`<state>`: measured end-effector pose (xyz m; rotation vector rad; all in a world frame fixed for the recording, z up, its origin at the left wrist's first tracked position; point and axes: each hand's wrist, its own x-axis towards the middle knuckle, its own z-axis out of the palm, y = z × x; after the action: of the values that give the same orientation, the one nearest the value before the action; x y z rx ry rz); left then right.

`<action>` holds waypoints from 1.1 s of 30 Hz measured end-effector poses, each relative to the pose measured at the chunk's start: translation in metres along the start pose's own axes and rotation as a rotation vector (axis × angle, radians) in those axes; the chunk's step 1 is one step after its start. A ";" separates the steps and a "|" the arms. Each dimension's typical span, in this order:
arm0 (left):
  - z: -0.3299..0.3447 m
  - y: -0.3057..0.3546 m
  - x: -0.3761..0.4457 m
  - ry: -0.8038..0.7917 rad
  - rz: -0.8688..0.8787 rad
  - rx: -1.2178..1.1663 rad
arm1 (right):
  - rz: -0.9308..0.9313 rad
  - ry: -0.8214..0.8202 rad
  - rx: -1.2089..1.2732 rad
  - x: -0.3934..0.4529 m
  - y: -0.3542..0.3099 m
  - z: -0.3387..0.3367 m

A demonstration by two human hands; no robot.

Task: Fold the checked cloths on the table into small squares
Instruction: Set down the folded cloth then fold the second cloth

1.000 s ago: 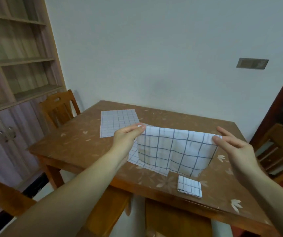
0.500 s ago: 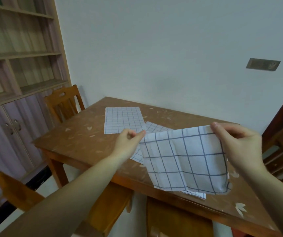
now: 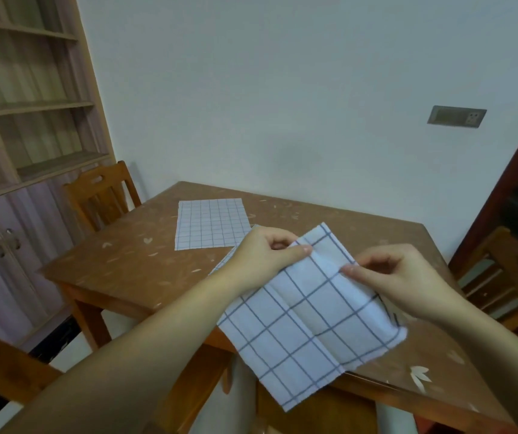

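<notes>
While above the table (image 3: 132,270), both hands (image 3: 262,256) pinching, apparently, the checked cloth (image 3: 308,324).

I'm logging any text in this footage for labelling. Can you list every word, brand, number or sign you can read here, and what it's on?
None: no readable text anywhere in the head view.
The held checked cloth and the flat checked cloth on the table show only grid lines.
The wall socket plate bears no legible marking.
The shelves hold nothing readable.
</notes>
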<state>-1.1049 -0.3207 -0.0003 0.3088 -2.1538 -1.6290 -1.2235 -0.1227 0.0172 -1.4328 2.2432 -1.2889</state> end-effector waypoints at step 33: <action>0.004 -0.026 0.003 0.297 -0.033 -0.187 | 0.459 0.436 0.601 -0.002 0.031 -0.011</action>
<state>-1.1116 -0.3259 -0.0259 0.4961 -1.7739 -1.6696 -1.2488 -0.1096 0.0001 -0.4307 1.9557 -1.9830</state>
